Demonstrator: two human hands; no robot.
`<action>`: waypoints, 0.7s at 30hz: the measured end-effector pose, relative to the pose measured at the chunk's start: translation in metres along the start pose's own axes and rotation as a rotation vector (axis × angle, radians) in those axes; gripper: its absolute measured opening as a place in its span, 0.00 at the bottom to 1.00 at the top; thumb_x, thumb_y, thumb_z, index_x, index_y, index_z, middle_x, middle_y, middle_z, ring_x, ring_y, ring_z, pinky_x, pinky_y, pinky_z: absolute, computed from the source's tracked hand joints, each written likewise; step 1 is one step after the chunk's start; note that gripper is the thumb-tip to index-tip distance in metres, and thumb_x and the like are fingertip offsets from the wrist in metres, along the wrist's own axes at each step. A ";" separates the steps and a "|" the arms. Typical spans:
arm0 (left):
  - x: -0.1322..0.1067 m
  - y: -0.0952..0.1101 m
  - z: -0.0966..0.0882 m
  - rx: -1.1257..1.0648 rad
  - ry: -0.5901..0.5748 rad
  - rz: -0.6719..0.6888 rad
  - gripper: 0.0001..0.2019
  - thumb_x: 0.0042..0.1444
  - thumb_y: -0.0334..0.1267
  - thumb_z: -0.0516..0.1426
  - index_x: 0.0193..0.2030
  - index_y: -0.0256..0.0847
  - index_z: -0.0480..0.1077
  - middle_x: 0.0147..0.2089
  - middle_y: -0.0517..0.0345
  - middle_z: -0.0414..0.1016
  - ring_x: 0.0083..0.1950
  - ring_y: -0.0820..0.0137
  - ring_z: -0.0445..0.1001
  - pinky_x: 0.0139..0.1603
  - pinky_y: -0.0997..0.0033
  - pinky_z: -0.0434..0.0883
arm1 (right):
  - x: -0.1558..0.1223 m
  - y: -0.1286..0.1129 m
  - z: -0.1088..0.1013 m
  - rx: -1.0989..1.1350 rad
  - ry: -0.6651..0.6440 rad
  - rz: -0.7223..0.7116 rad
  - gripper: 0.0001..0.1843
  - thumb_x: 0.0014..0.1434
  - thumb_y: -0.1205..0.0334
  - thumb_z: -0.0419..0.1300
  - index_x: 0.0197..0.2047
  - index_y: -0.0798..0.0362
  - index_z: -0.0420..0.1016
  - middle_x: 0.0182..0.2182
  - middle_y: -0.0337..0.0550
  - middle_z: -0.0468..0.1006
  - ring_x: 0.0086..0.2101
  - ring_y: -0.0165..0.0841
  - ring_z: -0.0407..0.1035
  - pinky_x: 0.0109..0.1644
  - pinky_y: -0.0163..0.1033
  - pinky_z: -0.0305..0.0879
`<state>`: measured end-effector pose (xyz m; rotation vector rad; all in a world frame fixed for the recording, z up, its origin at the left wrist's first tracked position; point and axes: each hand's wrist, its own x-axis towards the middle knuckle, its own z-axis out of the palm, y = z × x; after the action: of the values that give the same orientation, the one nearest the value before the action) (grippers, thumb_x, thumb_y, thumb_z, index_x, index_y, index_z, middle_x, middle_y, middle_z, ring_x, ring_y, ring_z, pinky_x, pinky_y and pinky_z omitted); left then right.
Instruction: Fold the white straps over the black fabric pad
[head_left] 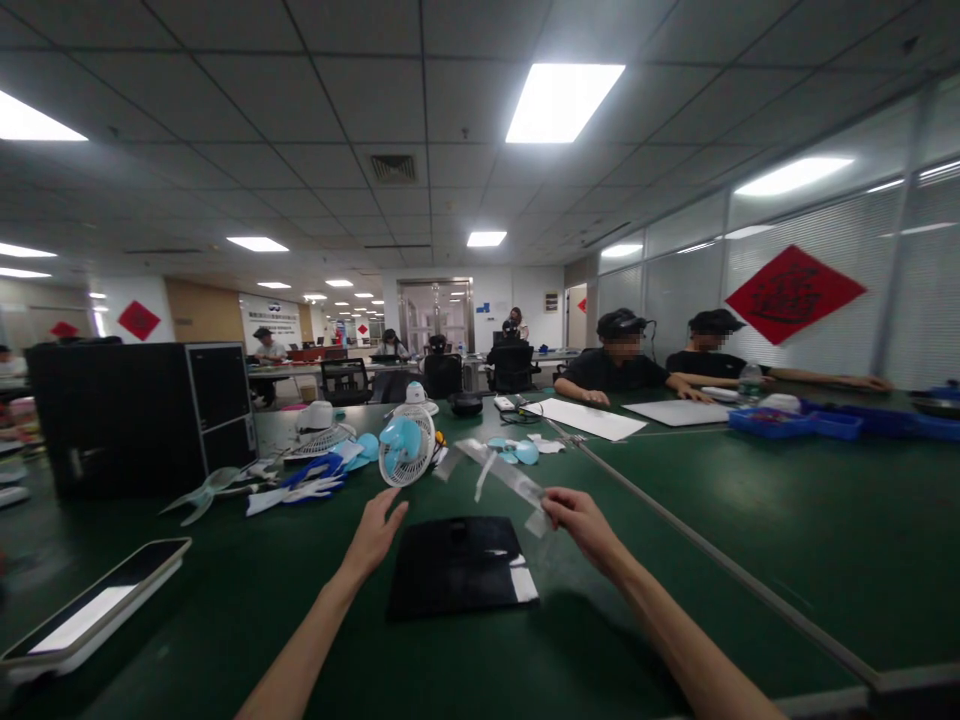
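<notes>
- Spanning the whole view, the green table [750, 540] carries everything we list; co-workers [619, 365] sit at its far side with white sheets before them.
- Black computer case [142, 415], standing at the far left, well apart from our hands.
- Flat white-edged device [97, 605], lying at the near left, untouched.
- Black mat [457, 565], flat on the table between our two forearms, with a white patch at its right corner.
- Clear plastic strip [499, 470], lifted off the table above the mat and slanting away toward the fans.
- Blue fan [405, 450], upright and whole behind the mat. A white fan [322, 430] and loose blue blades [517, 452] lie near it, so we judge the work part-way, with one unit complete and other pieces apart.
- Right hand [577, 520], pinching the near end of the strip between thumb and fingers.
- Left hand [375, 535], spread and holding nothing, hovering just left of the mat with fingers pointing at the blue fan.
</notes>
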<state>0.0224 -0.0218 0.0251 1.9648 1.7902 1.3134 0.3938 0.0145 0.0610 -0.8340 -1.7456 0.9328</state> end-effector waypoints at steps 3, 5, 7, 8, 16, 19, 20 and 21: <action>0.003 0.010 -0.010 -0.222 0.086 -0.019 0.36 0.58 0.63 0.41 0.58 0.36 0.66 0.61 0.45 0.68 0.63 0.59 0.64 0.64 0.60 0.59 | -0.006 -0.002 0.016 0.152 -0.178 0.073 0.16 0.52 0.51 0.63 0.34 0.56 0.78 0.25 0.39 0.74 0.26 0.29 0.63 0.31 0.34 0.58; 0.000 0.019 -0.013 -0.381 -0.046 -0.066 0.38 0.57 0.65 0.40 0.55 0.35 0.69 0.54 0.45 0.74 0.56 0.59 0.71 0.56 0.60 0.67 | -0.009 -0.001 0.022 0.175 -0.244 0.113 0.15 0.52 0.52 0.63 0.33 0.56 0.78 0.25 0.39 0.74 0.26 0.28 0.64 0.31 0.34 0.58; -0.005 0.028 -0.015 -0.444 -0.183 -0.086 0.36 0.57 0.65 0.42 0.51 0.34 0.72 0.46 0.47 0.79 0.47 0.60 0.75 0.48 0.63 0.70 | -0.010 0.002 0.025 0.168 -0.272 0.131 0.14 0.52 0.53 0.64 0.33 0.56 0.78 0.25 0.38 0.74 0.26 0.28 0.63 0.31 0.34 0.58; -0.008 0.032 -0.015 -0.431 -0.217 -0.074 0.35 0.57 0.64 0.43 0.49 0.35 0.73 0.42 0.49 0.79 0.43 0.61 0.75 0.45 0.64 0.70 | -0.010 0.003 0.025 0.161 -0.276 0.136 0.13 0.52 0.54 0.64 0.33 0.56 0.78 0.25 0.38 0.73 0.26 0.27 0.63 0.30 0.33 0.58; -0.017 0.051 -0.022 -0.297 -0.163 -0.042 0.25 0.56 0.59 0.51 0.36 0.37 0.75 0.31 0.58 0.76 0.33 0.67 0.70 0.33 0.73 0.64 | -0.013 -0.002 0.028 0.106 -0.288 0.144 0.11 0.52 0.57 0.63 0.34 0.56 0.79 0.26 0.38 0.74 0.27 0.27 0.63 0.30 0.33 0.57; -0.018 0.053 -0.022 -0.296 -0.188 -0.065 0.23 0.54 0.58 0.52 0.34 0.37 0.75 0.28 0.60 0.73 0.29 0.70 0.67 0.29 0.74 0.62 | -0.014 -0.004 0.028 0.105 -0.289 0.140 0.12 0.52 0.57 0.63 0.36 0.57 0.79 0.28 0.39 0.76 0.28 0.28 0.65 0.31 0.33 0.58; -0.019 0.053 -0.022 -0.296 -0.200 -0.073 0.23 0.53 0.57 0.53 0.34 0.37 0.75 0.27 0.60 0.73 0.28 0.71 0.67 0.28 0.74 0.61 | -0.014 -0.004 0.028 0.107 -0.281 0.143 0.12 0.52 0.57 0.63 0.36 0.57 0.79 0.29 0.39 0.76 0.29 0.29 0.65 0.31 0.34 0.58; -0.020 0.054 -0.022 -0.300 -0.212 -0.083 0.23 0.53 0.57 0.54 0.34 0.37 0.75 0.27 0.61 0.72 0.28 0.71 0.66 0.27 0.75 0.61 | -0.014 -0.004 0.028 0.111 -0.269 0.149 0.12 0.52 0.57 0.64 0.37 0.57 0.78 0.29 0.39 0.76 0.29 0.29 0.65 0.31 0.34 0.58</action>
<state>0.0478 -0.0623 0.0638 1.7734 1.4652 1.2146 0.3708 -0.0051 0.0516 -0.8033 -1.8580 1.2787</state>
